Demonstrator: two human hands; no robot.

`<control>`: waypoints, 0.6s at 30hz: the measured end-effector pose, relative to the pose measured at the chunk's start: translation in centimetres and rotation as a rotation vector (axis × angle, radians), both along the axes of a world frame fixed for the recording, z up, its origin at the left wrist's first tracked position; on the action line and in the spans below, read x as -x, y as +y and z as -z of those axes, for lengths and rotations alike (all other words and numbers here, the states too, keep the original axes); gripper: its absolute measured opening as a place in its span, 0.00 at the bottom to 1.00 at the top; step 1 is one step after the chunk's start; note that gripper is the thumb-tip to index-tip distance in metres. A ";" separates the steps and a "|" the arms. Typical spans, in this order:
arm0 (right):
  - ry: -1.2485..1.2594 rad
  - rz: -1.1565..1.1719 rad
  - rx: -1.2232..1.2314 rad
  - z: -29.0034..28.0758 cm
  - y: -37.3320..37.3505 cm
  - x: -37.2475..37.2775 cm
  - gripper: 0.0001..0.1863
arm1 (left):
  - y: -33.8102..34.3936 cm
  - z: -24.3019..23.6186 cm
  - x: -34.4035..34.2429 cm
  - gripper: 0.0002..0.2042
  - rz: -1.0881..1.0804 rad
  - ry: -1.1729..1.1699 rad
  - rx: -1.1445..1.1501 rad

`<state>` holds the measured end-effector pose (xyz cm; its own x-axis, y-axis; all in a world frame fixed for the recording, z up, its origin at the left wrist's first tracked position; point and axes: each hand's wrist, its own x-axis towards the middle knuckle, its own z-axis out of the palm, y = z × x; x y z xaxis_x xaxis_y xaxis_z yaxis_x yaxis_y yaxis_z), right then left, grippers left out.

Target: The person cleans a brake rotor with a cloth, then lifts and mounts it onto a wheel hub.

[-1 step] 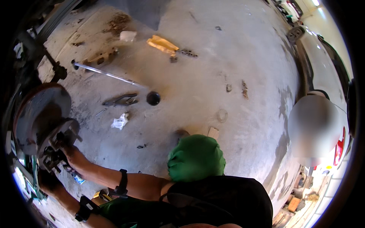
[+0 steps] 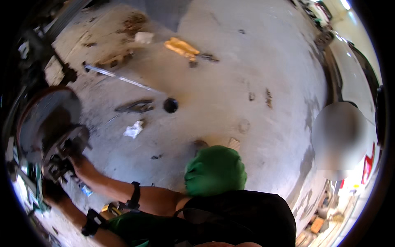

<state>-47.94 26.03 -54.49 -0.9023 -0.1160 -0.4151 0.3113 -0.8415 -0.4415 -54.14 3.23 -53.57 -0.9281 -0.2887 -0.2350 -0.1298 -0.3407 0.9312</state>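
At the left, a large round brake disc (image 2: 45, 123) with a rusty edge stands upright. Beside it is a smaller round flange (image 2: 80, 133) with studs sticking out. My right hand (image 2: 75, 157) curls its darkened fingers around a dark metal part (image 2: 57, 168) just below the flange. My left hand (image 2: 53, 191) is below and nearer me, against the lower end of that part; its fingers are lost in shadow. Blur and dirt hide the exact shape of the part.
On the concrete floor lie a long metal bar (image 2: 117, 77), pliers (image 2: 138, 106), a black round cup (image 2: 170, 105), crumpled white plastic (image 2: 133, 129) and a yellow bag (image 2: 181, 48). My green-clad knee (image 2: 216, 171) is at centre. A light-coloured car (image 2: 356, 78) stands at right, partly behind a blurred patch.
The view has shifted a little, so the floor items sit slightly farther right. Both hands stay at the dark metal part, with only a small movement.
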 end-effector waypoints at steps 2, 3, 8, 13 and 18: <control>-0.018 -0.148 -0.242 0.7 -1.4 0.3 0.28 | -0.2 -1.5 -0.3 0.15 0.020 0.046 0.076; 0.103 -0.007 -0.420 1.0 -1.0 0.0 0.27 | 0.7 -2.2 -0.7 0.14 0.025 0.058 0.122; 0.429 0.523 -1.458 3.0 2.8 0.8 0.25 | 7.2 -1.2 0.1 0.12 0.033 0.037 0.141; 0.418 0.301 -1.755 0.9 1.4 -0.5 0.28 | 7.1 -2.6 -3.3 0.12 -0.029 0.189 0.419; 0.486 0.478 -1.420 3.0 1.7 0.0 0.19 | 7.8 -2.7 -3.6 0.11 -0.027 0.130 0.207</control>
<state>-47.96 27.78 -57.49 -0.8142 0.4244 0.3962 -0.2528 0.3551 -0.9000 -50.56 11.00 -50.82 -0.9379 -0.3436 -0.0478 0.0019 -0.1429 0.9897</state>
